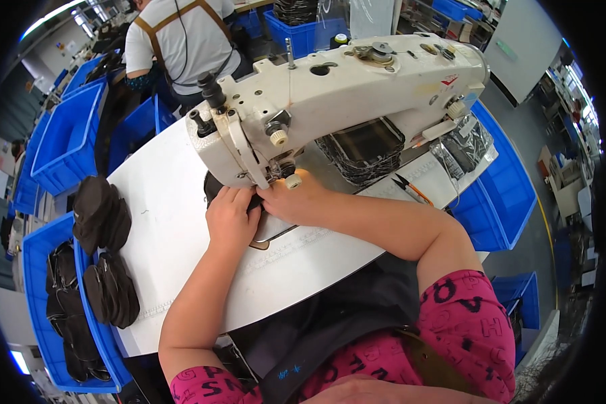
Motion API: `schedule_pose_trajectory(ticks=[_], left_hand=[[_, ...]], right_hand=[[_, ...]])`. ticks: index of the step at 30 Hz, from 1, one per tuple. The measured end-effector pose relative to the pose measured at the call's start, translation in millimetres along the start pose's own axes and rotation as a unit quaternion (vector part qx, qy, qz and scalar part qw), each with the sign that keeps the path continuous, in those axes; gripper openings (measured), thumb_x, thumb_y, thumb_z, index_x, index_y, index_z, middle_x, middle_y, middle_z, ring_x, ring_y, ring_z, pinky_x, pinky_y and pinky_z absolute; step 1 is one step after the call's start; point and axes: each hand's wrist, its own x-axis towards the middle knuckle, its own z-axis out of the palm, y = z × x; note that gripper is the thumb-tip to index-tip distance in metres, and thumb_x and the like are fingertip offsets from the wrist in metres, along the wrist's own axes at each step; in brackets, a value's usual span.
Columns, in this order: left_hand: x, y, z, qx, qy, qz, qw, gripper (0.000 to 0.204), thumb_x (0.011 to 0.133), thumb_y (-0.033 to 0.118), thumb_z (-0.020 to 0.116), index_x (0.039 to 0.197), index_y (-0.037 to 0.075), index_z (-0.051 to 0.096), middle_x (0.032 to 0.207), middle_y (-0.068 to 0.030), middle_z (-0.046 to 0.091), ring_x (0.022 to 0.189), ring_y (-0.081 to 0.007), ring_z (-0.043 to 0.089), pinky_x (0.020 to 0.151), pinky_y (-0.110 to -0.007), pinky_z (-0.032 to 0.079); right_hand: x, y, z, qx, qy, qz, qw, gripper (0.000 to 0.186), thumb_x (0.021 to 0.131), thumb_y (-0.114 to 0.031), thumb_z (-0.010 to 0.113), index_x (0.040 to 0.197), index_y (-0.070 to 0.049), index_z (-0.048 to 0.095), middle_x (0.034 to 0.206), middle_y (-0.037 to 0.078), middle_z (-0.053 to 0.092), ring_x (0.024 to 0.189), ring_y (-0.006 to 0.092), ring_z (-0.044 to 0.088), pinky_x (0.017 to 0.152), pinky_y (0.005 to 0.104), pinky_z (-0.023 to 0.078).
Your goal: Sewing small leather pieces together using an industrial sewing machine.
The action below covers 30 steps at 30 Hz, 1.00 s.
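Observation:
A white sewing machine stands across the white table, its head low over my hands. Under its needle area lies a black fabric piece, mostly covered by my fingers and the machine head. My left hand grips the near left part of this piece with bent fingers. Close beside it, my right hand has its fingertips closed on the fabric at the presser foot. The two hands nearly touch. Needle and seam are hidden from sight.
Dark fabric stacks sit at the table's left edge, by a blue bin of black pieces. Behind the machine arm are stacked dark panels. Orange-handled thread snips and a clear plastic bag lie right. A co-worker sits ahead.

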Motion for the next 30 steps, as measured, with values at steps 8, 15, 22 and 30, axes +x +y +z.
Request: schedule_pose_trajectory(ticks=[8,15,22,30], left_hand=[[-2.0,-26.1,-10.6,-0.217,-0.122,-0.059,0.967,0.026,0.098,0.016,0.066,0.121,0.004,0.07,0.116,-0.0133,0.07,0.116,-0.0343,0.061,0.099,-0.04,0.049],[5.6,-31.9,-20.0,-0.196,-0.235,-0.151,0.94,0.022,0.097,0.019,0.071,0.117,0.008,0.074,0.113,-0.0132,0.071,0.109,-0.0321,0.063,0.096,-0.04,0.051],[3.9,-41.7,-15.9,-0.272,-0.241,-0.194,0.911,0.02,0.098,0.021,0.071,0.115,0.011,0.077,0.109,-0.0128,0.07,0.108,-0.0307,0.063,0.097,-0.039,0.05],[5.6,-38.0,-16.8,-0.287,-0.259,-0.158,0.909,0.02,0.099,0.016,0.07,0.117,0.007,0.076,0.114,-0.0133,0.07,0.11,-0.0269,0.065,0.096,-0.036,0.052]], right_hand=[[2.2,-3.0,-10.7,0.035,0.04,0.061,0.997,0.037,0.082,-0.015,0.069,0.118,-0.006,0.067,0.089,0.006,0.071,0.066,0.0247,0.069,0.054,0.0376,0.053],[3.4,-3.9,-13.2,0.09,0.056,0.05,0.993,0.033,0.086,-0.012,0.065,0.119,-0.005,0.067,0.091,0.009,0.072,0.065,0.0262,0.069,0.054,0.0382,0.052],[-9.8,1.6,-55.5,0.198,-0.095,0.032,0.975,0.031,0.087,-0.012,0.063,0.115,-0.001,0.069,0.079,0.01,0.07,0.068,0.0257,0.07,0.057,0.0399,0.052],[-13.8,-2.5,-57.1,0.205,-0.158,0.008,0.966,0.041,0.084,-0.01,0.064,0.122,0.007,0.067,0.076,0.007,0.068,0.068,0.0226,0.07,0.056,0.0378,0.051]])
